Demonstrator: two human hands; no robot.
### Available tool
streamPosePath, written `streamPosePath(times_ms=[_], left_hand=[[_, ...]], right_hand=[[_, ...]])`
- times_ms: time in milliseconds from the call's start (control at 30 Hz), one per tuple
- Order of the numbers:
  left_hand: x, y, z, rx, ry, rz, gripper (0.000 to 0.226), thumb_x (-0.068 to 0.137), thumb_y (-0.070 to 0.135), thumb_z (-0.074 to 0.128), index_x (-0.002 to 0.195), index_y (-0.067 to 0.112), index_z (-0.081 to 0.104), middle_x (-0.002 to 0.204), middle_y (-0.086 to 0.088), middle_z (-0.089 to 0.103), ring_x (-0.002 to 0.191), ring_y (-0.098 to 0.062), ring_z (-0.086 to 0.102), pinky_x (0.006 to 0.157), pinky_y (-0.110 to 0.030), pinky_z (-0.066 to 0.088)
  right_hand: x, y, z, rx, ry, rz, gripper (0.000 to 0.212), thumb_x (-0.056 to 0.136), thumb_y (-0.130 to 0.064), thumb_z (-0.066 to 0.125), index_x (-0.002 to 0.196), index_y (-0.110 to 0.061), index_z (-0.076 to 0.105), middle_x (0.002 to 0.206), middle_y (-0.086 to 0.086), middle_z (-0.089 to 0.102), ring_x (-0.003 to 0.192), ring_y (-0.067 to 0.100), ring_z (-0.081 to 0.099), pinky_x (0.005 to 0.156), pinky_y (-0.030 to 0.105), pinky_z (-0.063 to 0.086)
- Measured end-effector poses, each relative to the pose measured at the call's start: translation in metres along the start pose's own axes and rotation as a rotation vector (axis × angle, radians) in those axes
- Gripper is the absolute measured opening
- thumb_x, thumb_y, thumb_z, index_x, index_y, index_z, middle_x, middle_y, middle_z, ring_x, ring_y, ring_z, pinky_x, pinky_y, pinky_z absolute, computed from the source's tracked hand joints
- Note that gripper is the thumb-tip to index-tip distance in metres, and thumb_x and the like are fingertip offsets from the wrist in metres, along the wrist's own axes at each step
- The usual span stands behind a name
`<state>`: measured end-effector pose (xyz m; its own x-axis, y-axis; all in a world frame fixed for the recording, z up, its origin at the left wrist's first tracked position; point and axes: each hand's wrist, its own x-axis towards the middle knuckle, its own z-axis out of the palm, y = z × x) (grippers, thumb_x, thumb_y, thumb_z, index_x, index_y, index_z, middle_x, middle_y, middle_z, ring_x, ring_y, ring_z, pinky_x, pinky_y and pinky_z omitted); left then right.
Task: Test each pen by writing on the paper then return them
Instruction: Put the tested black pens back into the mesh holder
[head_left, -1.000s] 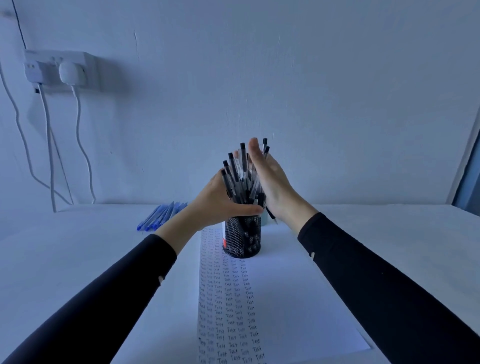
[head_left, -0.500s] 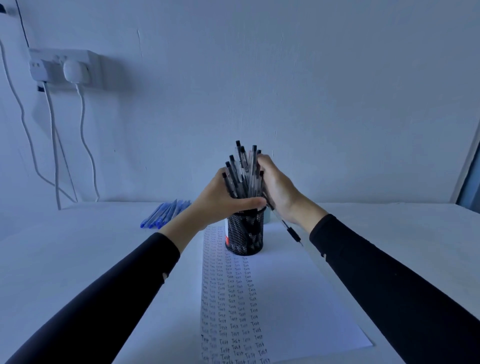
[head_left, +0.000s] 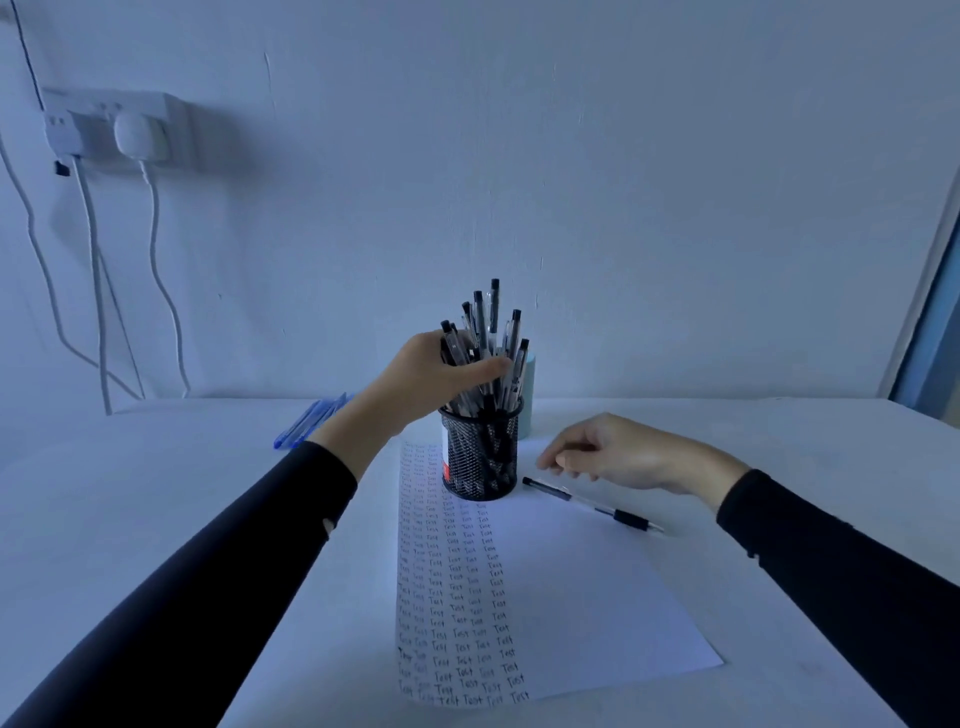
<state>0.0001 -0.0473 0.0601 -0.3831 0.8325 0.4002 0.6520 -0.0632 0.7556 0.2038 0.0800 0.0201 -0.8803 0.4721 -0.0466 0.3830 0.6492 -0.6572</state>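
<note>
On the paper (head_left: 597, 587), a pen (head_left: 592, 503) lies just beside your right hand (head_left: 623, 457), fingers (head_left: 563, 460) slack, empty; left hand (head_left: 431, 374) grips the pens (head_left: 488, 322) in the cup (head_left: 480, 462).

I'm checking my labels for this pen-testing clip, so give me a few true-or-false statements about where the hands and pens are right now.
1. The left hand grips the bunch of black-capped pens standing in the black mesh holder. True.
2. The right hand holds a pen. False: it holds nothing; the single black pen lies on the white paper beside the holder.
3. The blue pens stand in the holder. False: they lie on the white table, left of it.
4. Handwritten "Test" rows cover the paper's left side. True.
</note>
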Motion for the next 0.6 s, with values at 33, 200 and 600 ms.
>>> streamPosePath(times_ms=[33, 200, 600], left_hand=[[0.0, 0.001, -0.003, 0.027, -0.032, -0.001, 0.046, 0.077, 0.055, 0.073, 0.071, 0.012, 0.058, 0.058, 0.006, 0.044, 0.051, -0.008, 0.038, 0.052, -0.02, 0.028], [0.007, 0.004, -0.009, 0.181, -0.146, 0.025, 0.07, 0.067, 0.079, 0.063, 0.079, 0.01, 0.063, 0.063, 0.0, 0.045, 0.056, -0.012, 0.042, 0.059, -0.025, 0.031], [0.016, 0.018, 0.008, -0.145, 0.165, 0.187, 0.018, 0.096, 0.034, 0.058, 0.107, 0.026, 0.07, 0.092, 0.02, 0.073, 0.079, -0.018, 0.056, 0.07, -0.045, 0.052]], right_hand=[[-0.003, 0.0, -0.003, 0.014, 0.001, 0.005, 0.02, 0.101, -0.016, 0.053, 0.107, -0.023, 0.07, 0.102, -0.006, 0.068, 0.09, 0.011, 0.059, 0.077, 0.02, 0.046], [-0.016, -0.014, -0.011, -0.232, -0.115, 0.086, 0.031, 0.084, -0.05, 0.071, 0.109, -0.034, 0.068, 0.104, -0.014, 0.065, 0.09, 0.003, 0.058, 0.081, 0.02, 0.045], [-0.009, -0.011, -0.014, -0.24, 0.01, 0.057, 0.026, 0.087, -0.013, 0.067, 0.111, -0.021, 0.066, 0.087, -0.008, 0.064, 0.069, 0.007, 0.058, 0.071, 0.023, 0.046]])
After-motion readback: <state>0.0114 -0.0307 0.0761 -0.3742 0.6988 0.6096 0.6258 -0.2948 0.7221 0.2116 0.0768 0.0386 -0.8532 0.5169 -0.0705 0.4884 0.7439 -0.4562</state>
